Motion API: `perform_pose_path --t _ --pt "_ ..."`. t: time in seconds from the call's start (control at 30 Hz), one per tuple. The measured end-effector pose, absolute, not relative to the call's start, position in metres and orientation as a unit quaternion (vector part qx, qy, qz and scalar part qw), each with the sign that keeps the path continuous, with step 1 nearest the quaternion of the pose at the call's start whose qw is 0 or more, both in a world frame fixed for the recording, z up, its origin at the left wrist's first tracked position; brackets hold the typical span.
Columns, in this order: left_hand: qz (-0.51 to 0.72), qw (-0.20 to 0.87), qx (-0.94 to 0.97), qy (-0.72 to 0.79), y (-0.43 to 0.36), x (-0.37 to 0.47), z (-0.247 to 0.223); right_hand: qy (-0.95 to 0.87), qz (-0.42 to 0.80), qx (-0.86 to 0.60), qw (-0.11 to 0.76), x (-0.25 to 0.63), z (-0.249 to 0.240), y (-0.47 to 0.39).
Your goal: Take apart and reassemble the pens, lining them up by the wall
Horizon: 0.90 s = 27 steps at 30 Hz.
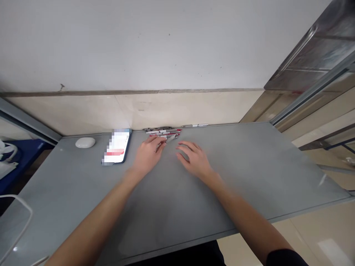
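Note:
Several slim pens (159, 131), white, grey and dark with some red parts, lie in a loose pile against the wall at the back of the grey table. My left hand (149, 150) reaches to this pile, thumb and fingertips closed on a white pen (172, 137) whose silvery end sticks out to the right. Part of the pile is hidden behind its fingers. Just right of that pen, my right hand (195, 159) hovers over the table with curved fingers apart and nothing in them.
Left of the pile lies a lit phone (118, 147), with a white oval case (85, 142) beyond it. Another pen (195, 125) rests along the wall. A white cable (26, 207) curves over the near left corner. Metal frame posts (310, 88) flank the grey table (249, 166).

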<state>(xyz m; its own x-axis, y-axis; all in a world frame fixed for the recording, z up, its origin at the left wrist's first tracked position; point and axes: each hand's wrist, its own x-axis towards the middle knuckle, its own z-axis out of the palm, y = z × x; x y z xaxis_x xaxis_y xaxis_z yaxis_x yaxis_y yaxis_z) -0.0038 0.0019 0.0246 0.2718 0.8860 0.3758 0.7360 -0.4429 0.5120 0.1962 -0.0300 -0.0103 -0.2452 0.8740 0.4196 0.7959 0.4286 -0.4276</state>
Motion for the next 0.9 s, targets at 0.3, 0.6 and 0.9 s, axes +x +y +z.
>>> perform_pose_path --t 0.3,0.6,0.9 --pt "0.418 0.43 0.634 0.489 -0.023 0.005 0.028 -0.602 0.379 -0.492 0.502 0.179 0.02 -0.019" --pt "0.452 0.615 0.466 0.448 -0.027 0.019 0.01 -0.417 0.544 -0.433 0.585 0.173 0.005 -0.004" --pt "0.446 0.616 0.469 0.449 -0.009 0.025 -0.002 -0.344 0.585 -0.388 0.624 0.179 -0.006 0.015"
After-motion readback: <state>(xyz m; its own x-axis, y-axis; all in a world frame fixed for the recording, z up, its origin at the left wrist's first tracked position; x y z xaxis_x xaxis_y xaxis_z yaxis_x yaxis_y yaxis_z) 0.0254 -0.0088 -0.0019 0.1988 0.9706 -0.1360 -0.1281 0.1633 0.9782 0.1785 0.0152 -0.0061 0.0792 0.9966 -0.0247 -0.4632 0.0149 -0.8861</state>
